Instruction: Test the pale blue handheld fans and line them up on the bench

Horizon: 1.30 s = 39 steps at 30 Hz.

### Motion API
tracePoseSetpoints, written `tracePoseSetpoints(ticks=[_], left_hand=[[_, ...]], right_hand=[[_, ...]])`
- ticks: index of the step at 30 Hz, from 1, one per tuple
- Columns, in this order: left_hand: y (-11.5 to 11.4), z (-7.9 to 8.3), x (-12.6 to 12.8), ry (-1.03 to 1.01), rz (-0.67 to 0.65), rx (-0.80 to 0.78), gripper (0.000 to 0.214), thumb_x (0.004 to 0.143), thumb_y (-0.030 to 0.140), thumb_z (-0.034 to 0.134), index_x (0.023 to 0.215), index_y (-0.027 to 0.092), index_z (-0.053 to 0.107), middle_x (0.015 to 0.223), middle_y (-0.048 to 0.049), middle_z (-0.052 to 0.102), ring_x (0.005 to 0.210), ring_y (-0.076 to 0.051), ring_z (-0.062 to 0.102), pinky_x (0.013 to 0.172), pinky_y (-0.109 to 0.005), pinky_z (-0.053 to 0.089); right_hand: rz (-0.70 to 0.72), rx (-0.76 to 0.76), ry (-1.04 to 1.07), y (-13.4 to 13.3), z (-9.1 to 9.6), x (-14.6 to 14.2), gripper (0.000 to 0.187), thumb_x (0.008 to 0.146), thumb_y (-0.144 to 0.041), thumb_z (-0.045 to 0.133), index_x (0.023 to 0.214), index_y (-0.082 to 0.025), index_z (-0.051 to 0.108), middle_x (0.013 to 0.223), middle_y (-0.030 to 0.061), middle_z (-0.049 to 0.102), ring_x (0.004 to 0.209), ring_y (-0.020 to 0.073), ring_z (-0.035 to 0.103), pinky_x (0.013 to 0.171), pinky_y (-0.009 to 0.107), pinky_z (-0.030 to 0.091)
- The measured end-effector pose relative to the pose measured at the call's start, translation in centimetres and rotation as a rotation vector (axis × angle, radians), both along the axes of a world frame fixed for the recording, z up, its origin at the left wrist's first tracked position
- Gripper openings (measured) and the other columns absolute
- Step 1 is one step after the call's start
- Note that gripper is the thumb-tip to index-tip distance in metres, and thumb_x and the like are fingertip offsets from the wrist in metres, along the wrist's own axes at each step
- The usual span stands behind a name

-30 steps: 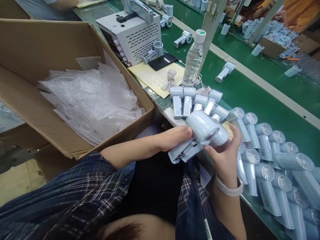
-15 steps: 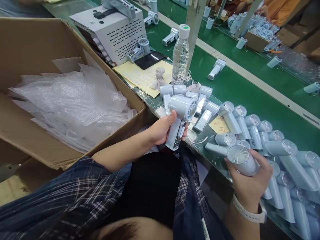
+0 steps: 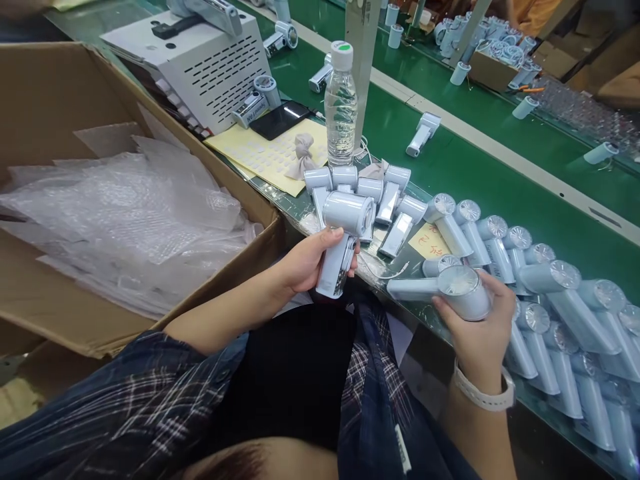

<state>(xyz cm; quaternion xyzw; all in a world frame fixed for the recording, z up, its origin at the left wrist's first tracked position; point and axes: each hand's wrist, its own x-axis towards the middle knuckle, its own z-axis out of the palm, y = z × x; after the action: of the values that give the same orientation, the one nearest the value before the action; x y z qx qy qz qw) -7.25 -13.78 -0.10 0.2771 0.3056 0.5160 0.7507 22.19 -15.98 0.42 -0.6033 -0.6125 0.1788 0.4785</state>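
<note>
My left hand (image 3: 316, 259) is closed around the handle of a pale blue handheld fan (image 3: 349, 212), its round head uppermost. In my right hand (image 3: 483, 327) is another handheld fan (image 3: 463, 291), gripped by its head, with the handle pointing left; its round end looks covered in clear film. Just behind the left hand lie several more fans (image 3: 398, 230) on the table edge. Right of my right hand, many film-covered fans (image 3: 565, 300) are stacked in rows.
An open cardboard box (image 3: 265, 233) at left holds bubble-wrap bags (image 3: 145, 207). Behind stand a water bottle (image 3: 341, 107), a white slotted metal case (image 3: 215, 73) and a black phone (image 3: 280, 120). A green conveyor (image 3: 480, 153) carries a few fans, and parts are heaped beyond it.
My right hand has brought its fan a little left and up, nearer the left hand. The left hand still holds its fan, turned slightly. The whole view has shifted a little.
</note>
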Motion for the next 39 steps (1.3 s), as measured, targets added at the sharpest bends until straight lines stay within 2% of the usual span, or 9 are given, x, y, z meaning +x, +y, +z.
tracePoseSetpoints(ticks=[6, 9, 12, 18, 22, 26, 29, 34, 39], left_hand=[[-0.9, -0.6, 2.0, -0.028, -0.121, -0.018, 0.05, 0.083, 0.051, 0.08, 0.11, 0.01, 0.07, 0.101, -0.0125, 0.076, 0.088, -0.021, 0.072, 0.082, -0.032, 0.061], [-1.8, -1.2, 2.9, -0.067, -0.278, -0.093, 0.053, 0.079, 0.057, 0.081, 0.1, 0.01, 0.072, 0.091, -0.0108, 0.076, 0.073, -0.017, 0.07, 0.069, -0.026, 0.058], [-2.3, -1.4, 3.3, -0.105, -0.272, -0.118, 0.056, 0.072, 0.063, 0.084, 0.09, 0.011, 0.071, 0.079, -0.0069, 0.074, 0.068, -0.015, 0.069, 0.065, -0.024, 0.058], [-2.1, -1.4, 2.6, -0.199, -0.257, -0.051, 0.057, 0.074, 0.068, 0.08, 0.088, 0.013, 0.071, 0.077, -0.005, 0.073, 0.066, -0.019, 0.07, 0.069, -0.031, 0.061], [-1.1, -1.9, 1.0, -0.033, -0.129, -0.001, 0.064, 0.064, 0.056, 0.093, 0.104, 0.011, 0.074, 0.093, -0.0106, 0.077, 0.084, -0.023, 0.073, 0.076, -0.03, 0.059], [0.2, -1.9, -0.6, 0.023, 0.066, 0.049, 0.06, 0.067, 0.062, 0.088, 0.098, 0.014, 0.072, 0.097, -0.009, 0.075, 0.089, -0.023, 0.072, 0.084, -0.036, 0.061], [0.3, -1.3, -0.6, -0.012, 0.017, 0.022, 0.052, 0.078, 0.063, 0.08, 0.091, 0.015, 0.066, 0.085, -0.005, 0.069, 0.076, -0.018, 0.069, 0.075, -0.034, 0.061], [-0.6, -0.4, 0.4, 0.012, -0.009, 0.137, 0.057, 0.063, 0.025, 0.092, 0.105, 0.021, 0.054, 0.088, 0.0027, 0.06, 0.067, -0.012, 0.064, 0.06, -0.025, 0.056], [-1.0, -0.3, 0.4, 0.108, -0.033, 0.236, 0.051, 0.072, 0.028, 0.086, 0.107, 0.02, 0.05, 0.093, -0.0003, 0.06, 0.07, -0.013, 0.066, 0.061, -0.027, 0.054]], right_hand=[[0.106, -0.09, -0.007, 1.6, 1.9, -1.9, 0.066, 0.068, -0.054, 0.089, 0.121, -0.024, 0.065, 0.123, 0.0087, 0.064, 0.117, 0.0335, 0.06, 0.102, 0.054, 0.05], [0.134, -0.097, 0.128, 2.6, 1.9, -3.7, 0.068, 0.07, -0.052, 0.088, 0.127, -0.024, 0.062, 0.131, 0.0107, 0.062, 0.125, 0.0356, 0.057, 0.104, 0.056, 0.051], [0.295, -0.122, 0.441, 3.0, 1.4, -5.8, 0.072, 0.072, -0.049, 0.088, 0.134, -0.027, 0.056, 0.138, 0.0105, 0.06, 0.127, 0.0336, 0.058, 0.103, 0.054, 0.054], [0.736, -0.5, 0.967, 1.9, -0.8, -9.2, 0.041, 0.085, -0.063, 0.071, 0.094, -0.023, 0.068, 0.088, 0.0065, 0.074, 0.098, 0.0317, 0.072, 0.087, 0.051, 0.062], [0.604, -0.428, 1.052, 1.9, -0.9, -9.3, 0.043, 0.083, -0.062, 0.075, 0.103, -0.024, 0.068, 0.101, 0.0069, 0.076, 0.103, 0.0298, 0.072, 0.093, 0.049, 0.06], [0.545, -0.374, 1.111, 2.3, 0.0, -8.5, 0.044, 0.086, -0.06, 0.074, 0.113, -0.027, 0.062, 0.093, 0.0016, 0.072, 0.081, 0.0207, 0.071, 0.078, 0.041, 0.062], [0.555, -0.404, 1.095, 2.2, 0.1, -8.5, 0.036, 0.09, -0.057, 0.07, 0.106, -0.026, 0.06, 0.087, -0.0004, 0.065, 0.071, 0.0164, 0.065, 0.07, 0.036, 0.06], [0.623, -0.426, 1.017, 1.6, -0.6, -9.1, 0.03, 0.084, -0.038, 0.075, 0.105, -0.024, 0.059, 0.098, 0.0014, 0.064, 0.075, 0.0159, 0.063, 0.066, 0.032, 0.056], [0.668, -0.41, 1.022, 1.4, -1.1, -9.1, 0.023, 0.089, -0.036, 0.07, 0.105, -0.022, 0.061, 0.096, 0.0017, 0.065, 0.071, 0.015, 0.063, 0.062, 0.03, 0.053]])
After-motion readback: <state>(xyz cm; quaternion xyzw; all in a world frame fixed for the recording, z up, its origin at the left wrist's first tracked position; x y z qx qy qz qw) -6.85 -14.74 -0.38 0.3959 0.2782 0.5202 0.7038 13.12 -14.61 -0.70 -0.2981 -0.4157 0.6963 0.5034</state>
